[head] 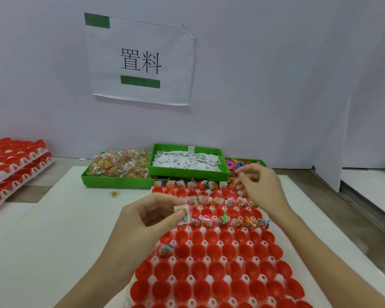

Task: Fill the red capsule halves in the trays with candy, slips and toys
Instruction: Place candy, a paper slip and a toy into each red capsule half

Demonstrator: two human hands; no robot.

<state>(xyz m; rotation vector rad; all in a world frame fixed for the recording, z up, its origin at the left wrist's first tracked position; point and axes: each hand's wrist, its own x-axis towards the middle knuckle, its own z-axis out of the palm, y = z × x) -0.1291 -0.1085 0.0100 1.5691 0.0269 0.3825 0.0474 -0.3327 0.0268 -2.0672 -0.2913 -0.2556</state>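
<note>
Left hand (149, 216) pinched a candy packet with slip (183, 214) above the tray (209, 278); right hand (259, 187) fingers curled, contents unclear.

The red capsule halves (213, 252) before me look like glossy, smooth plastic, seated in a white plastic tray (206, 261). My left hand (147, 218) pinches a clear crinkly candy packet (183, 215). The green bins (188, 172) are shiny plastic; the slips (187, 161) and wall sign (140, 61) are matt paper.
</note>
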